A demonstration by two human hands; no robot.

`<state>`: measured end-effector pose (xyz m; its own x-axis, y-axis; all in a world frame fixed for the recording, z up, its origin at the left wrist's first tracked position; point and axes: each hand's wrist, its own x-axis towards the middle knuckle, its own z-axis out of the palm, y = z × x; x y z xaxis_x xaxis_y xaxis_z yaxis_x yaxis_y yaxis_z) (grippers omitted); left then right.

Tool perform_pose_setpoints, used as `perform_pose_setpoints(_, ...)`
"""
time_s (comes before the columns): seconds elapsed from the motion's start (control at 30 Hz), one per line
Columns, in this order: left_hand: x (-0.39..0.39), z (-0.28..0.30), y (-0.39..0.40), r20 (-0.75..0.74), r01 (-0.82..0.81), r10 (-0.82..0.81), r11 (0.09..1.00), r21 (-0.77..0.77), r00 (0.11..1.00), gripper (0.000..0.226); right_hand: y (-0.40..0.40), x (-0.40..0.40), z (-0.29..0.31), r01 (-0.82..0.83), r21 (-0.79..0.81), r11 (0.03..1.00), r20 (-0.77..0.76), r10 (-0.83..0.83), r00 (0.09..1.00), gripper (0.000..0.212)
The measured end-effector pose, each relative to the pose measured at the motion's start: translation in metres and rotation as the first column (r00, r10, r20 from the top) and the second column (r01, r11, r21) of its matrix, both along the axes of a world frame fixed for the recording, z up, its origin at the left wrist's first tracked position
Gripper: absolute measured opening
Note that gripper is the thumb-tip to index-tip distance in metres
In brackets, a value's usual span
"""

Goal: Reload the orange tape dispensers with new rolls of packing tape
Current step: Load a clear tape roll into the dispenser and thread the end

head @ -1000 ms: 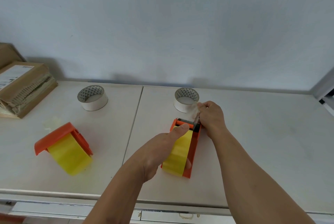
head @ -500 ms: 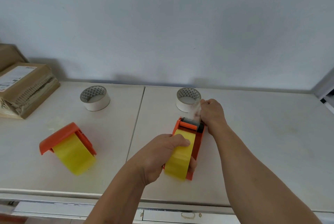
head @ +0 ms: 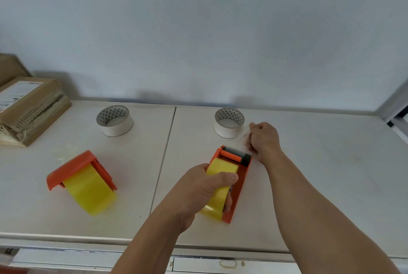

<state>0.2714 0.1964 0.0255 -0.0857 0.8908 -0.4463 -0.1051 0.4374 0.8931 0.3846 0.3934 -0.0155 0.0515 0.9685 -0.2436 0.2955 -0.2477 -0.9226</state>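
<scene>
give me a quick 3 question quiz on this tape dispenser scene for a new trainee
1. True or false: both orange dispensers hold a yellow roll.
2. Which hand grips the yellow roll in the near dispenser? A left, B right
3. How many white rolls stand at the back of the table?

Key
1. True: the far dispenser lying to the left is loaded too.
2. A: the left hand wraps the yellow roll, while the right hand is closed on the clear tape end past the roller.
3. Two: the left white roll and the right white roll.
</scene>
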Motion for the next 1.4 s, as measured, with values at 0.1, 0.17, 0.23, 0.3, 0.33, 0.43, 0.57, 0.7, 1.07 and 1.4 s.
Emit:
perform_pose_setpoints(0.1,-0.002,-0.001,-0.003,-0.027,-0.059,0.061,0.997,0.039,0.998,0.029,-0.005,0.003,0.002,-0.015,-0.034,0.999,0.005,0.015,1.000,0.020)
perform_pose_setpoints(0.17,-0.006,-0.002,-0.005,-0.006,-0.081,0.082,0.995,0.060,0.997,0.039,-0.006,0.004,0.001,-0.020,-0.051,0.999,0.024,0.021,0.999,0.022)
perform_pose_setpoints(0.23,-0.009,-0.003,-0.005,-0.001,-0.094,0.094,0.992,0.079,0.996,0.049,-0.007,0.005,0.000,-0.028,-0.074,0.997,0.034,0.031,0.999,0.021)
perform_pose_setpoints(0.3,-0.011,-0.003,-0.005,-0.016,-0.097,0.099,0.990,0.101,0.995,0.056,-0.010,0.005,-0.001,-0.043,-0.111,0.993,0.023,0.046,0.999,0.017)
perform_pose_setpoints(0.33,-0.011,-0.004,-0.005,-0.004,-0.107,0.108,0.988,0.111,0.994,0.059,-0.012,0.005,-0.003,-0.049,-0.128,0.991,-0.001,0.050,0.999,0.013)
perform_pose_setpoints(0.43,-0.012,-0.002,-0.005,0.099,-0.165,0.151,0.976,0.143,0.983,0.058,-0.023,0.006,-0.007,-0.066,-0.156,0.986,-0.094,0.051,0.994,0.021)
perform_pose_setpoints(0.57,-0.009,-0.003,-0.003,0.120,-0.209,0.189,0.959,0.189,0.975,0.064,-0.037,0.005,-0.010,-0.108,-0.212,0.971,-0.216,0.061,0.974,0.026)
perform_pose_setpoints(0.7,-0.006,-0.005,0.001,0.149,-0.246,0.217,0.944,0.218,0.965,0.064,-0.059,0.005,-0.013,-0.191,-0.285,0.939,-0.385,0.070,0.920,0.024)
perform_pose_setpoints(1.07,-0.003,-0.013,0.003,0.251,-0.341,0.279,0.905,0.254,0.927,0.070,-0.090,0.006,-0.029,-0.476,-0.291,0.830,-0.830,0.028,0.557,0.046)
perform_pose_setpoints(1.4,0.004,-0.008,0.005,0.447,-0.436,0.297,0.865,0.248,0.844,0.034,-0.131,0.000,-0.026,-0.401,-0.035,0.915,-0.897,0.148,0.416,0.058)
